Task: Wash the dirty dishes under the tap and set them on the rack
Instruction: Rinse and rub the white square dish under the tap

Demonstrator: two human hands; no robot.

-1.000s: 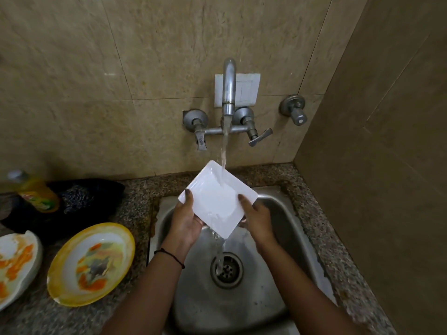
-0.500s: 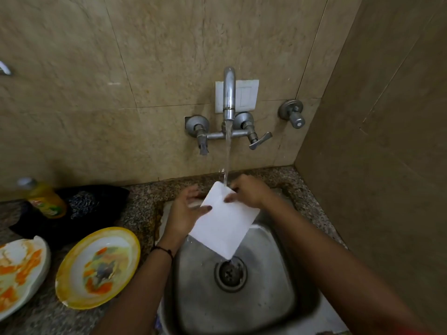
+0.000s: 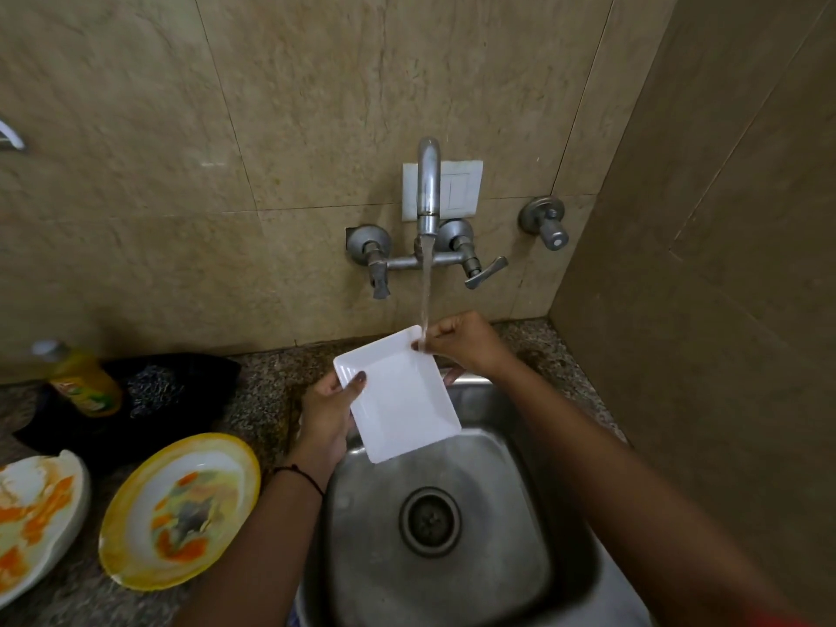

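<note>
I am holding white rectangular plastic dish (image 3: 398,395) over steel sink (image 3: 543,513), now turned face-up again. Left hand (image 3: 323,411) gripping its left edge, right hand (image 3: 466,343) pinching far corner under tap stream (image 3: 425,291). Rinsing nearly finishing; two stained plates waiting on counter (image 3: 262,395).

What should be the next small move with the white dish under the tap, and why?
Probably slide the white rectangular dish a little toward the wall, since the water stream lands only at its far corner beside the right hand, while the left hand holds its near-left edge.
</note>
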